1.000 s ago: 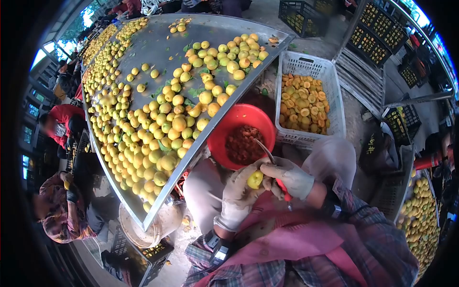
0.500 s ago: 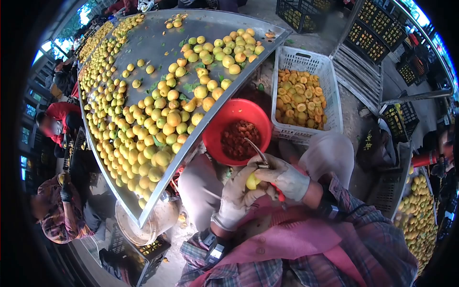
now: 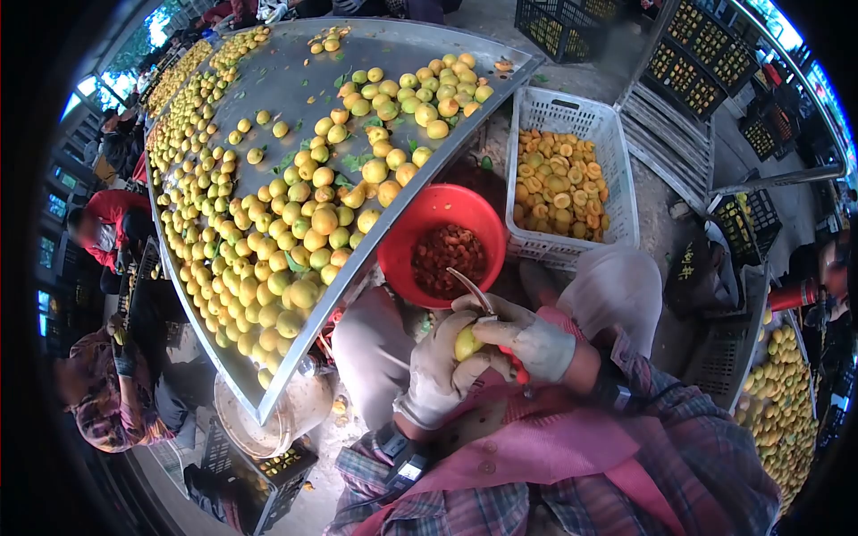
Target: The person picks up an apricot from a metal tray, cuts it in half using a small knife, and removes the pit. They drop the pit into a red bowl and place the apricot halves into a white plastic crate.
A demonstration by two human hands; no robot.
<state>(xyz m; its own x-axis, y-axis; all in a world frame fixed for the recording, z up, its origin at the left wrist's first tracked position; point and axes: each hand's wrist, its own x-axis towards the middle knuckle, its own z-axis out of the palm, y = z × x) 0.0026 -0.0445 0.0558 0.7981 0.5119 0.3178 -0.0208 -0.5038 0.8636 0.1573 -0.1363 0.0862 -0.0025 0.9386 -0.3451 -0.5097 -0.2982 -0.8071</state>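
My gloved left hand [image 3: 436, 368] is closed around a yellow-green apricot [image 3: 466, 343] in front of my lap. The fruit shows between its thumb and fingers. Gripped in my gloved right hand [image 3: 539, 345] is a curved-bladed tool [image 3: 474, 288] with a red handle; the blade curves up and forward past the fingers. Both hands touch around the apricot, and the glove hides where the tool meets it. Just beyond them sits a red bowl [image 3: 399, 259] holding brown stones. A white crate [image 3: 623, 219] of halved apricots stands farther right.
A metal-edged table [image 3: 304, 357] covered with many whole apricots slants along my left. Below its corner stands a white bucket [image 3: 255, 420]. Black crates [image 3: 554, 31] are stacked at the back and right. Other people work at the left, one in a red top [image 3: 125, 223].
The apricot has turned slightly and moved a little to the left between my hands. The blade tip has shifted slightly left and down. My right fingers have shifted over the fruit.
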